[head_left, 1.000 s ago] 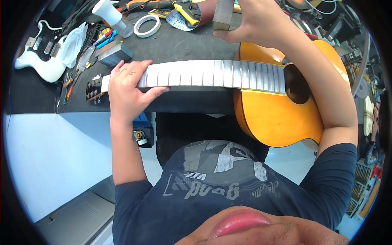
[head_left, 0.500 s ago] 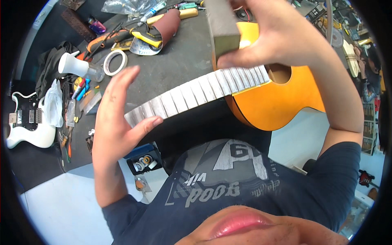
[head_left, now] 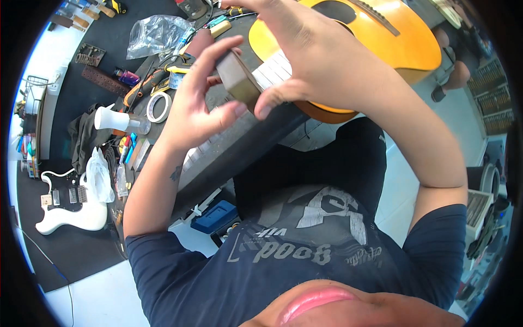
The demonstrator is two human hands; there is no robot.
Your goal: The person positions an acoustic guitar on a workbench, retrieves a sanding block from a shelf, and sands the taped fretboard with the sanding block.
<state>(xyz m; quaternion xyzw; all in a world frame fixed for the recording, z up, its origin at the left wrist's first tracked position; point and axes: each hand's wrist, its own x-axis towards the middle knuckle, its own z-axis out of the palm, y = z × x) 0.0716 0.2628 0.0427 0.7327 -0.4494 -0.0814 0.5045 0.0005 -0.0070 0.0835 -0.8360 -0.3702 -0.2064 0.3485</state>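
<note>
A grey-brown rectangular block (head_left: 237, 77) is held in both hands above the guitar's fretboard (head_left: 271, 70), which has a pale covering with dark frets. My left hand (head_left: 193, 111) curls around the block's left side, fingers near its top, thumb at its lower corner. My right hand (head_left: 308, 68) grips it from the right, thumb low and upper fingers partly beyond the frame. The yellow-orange acoustic guitar body (head_left: 403, 54) lies behind my right hand and forearm; much of the neck is hidden under both hands and the block.
The dark workbench (head_left: 229, 158) holds a tape roll (head_left: 150, 106), a white-topped bottle (head_left: 111, 118), a plastic bag (head_left: 152, 35) and several tools. A white electric guitar body (head_left: 73, 218) lies at left, a blue case (head_left: 215, 215) below the bench. Another person's leg (head_left: 456, 76) shows at upper right.
My left hand has left the neck and risen to the block, which has moved left in my right hand to meet it. The view has turned, shifting the bench and guitar within the picture.
</note>
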